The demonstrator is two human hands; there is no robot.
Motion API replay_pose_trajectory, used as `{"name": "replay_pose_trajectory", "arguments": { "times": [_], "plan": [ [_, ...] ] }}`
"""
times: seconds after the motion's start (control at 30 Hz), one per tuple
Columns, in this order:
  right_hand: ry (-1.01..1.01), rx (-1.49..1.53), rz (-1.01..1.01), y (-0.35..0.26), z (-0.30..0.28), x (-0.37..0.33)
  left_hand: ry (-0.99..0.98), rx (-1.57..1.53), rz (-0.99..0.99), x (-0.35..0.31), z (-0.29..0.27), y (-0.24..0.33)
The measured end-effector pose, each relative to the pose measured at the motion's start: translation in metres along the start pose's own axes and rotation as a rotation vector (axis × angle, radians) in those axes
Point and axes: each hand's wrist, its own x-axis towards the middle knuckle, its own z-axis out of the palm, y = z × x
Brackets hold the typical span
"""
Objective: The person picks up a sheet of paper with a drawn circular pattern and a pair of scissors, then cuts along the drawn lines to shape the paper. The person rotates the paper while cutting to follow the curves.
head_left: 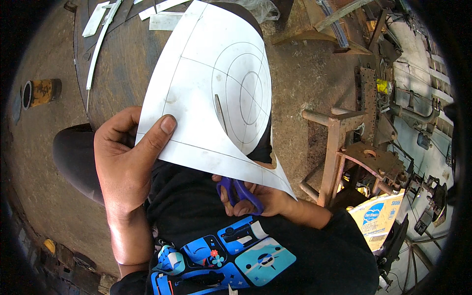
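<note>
A white sheet of paper or thin card (189, 91), with two rings and crossing lines drawn on it, is held up in front of my chest. My left hand (123, 150) pinches its lower left edge, thumb on top and fingers behind. Below the sheet, my right hand (268, 199) grips the purple handles of a pair of scissors (239, 191). One scissor blade shows through a curved cut that runs beside the outer ring. The rest of the blades are hidden behind the sheet, as are some right fingers. A curved flap hangs below the cut at the lower right.
White offcut strips (104, 42) lie on a dark flat sheet (120, 73) at the upper left. On the floor to the left rests a rusty pipe piece (46, 92). Rusty steel frames (334, 157) stand at the right, near a yellowish cardboard piece (381, 221).
</note>
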Motion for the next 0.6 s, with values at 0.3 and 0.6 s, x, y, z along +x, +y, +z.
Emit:
{"name": "replay_pose_trajectory", "arguments": {
  "times": [0.3, 0.6],
  "plan": [
    [0.056, -0.225, -0.036, -0.0057, 0.0059, -0.0020, -0.009, 0.048, -0.023, -0.0012, -0.0010, 0.0019],
    [0.018, -0.363, -0.106, -0.0001, 0.0008, -0.0003, -0.020, 0.018, -0.019, -0.0025, -0.0016, -0.0010]
  ]
}}
